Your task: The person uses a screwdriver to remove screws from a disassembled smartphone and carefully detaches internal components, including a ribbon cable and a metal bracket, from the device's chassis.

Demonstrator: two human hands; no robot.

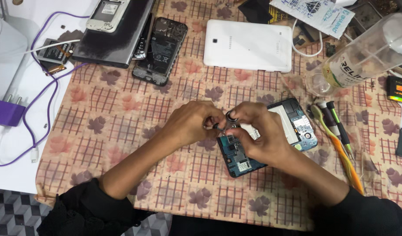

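Observation:
An opened tablet (pixel 297 126) with a blue circuit board and a white battery lies on the patterned cloth (pixel 122 131) at centre right. My right hand (pixel 257 135) rests over its left half, fingers pinched on a small dark part at the board's upper edge. Fingertip to fingertip with it, my left hand (pixel 192 122) pinches the same small part (pixel 225 121). What exactly the part is, I cannot make out.
A white tablet back cover (pixel 248 45) lies at the top centre. Opened phones (pixel 159 50) and a dark device (pixel 113 39) sit top left. A purple cable with plug (pixel 8 112) lies left. Tweezers and screwdrivers (pixel 338 131) and a clear bottle (pixel 367 52) are right.

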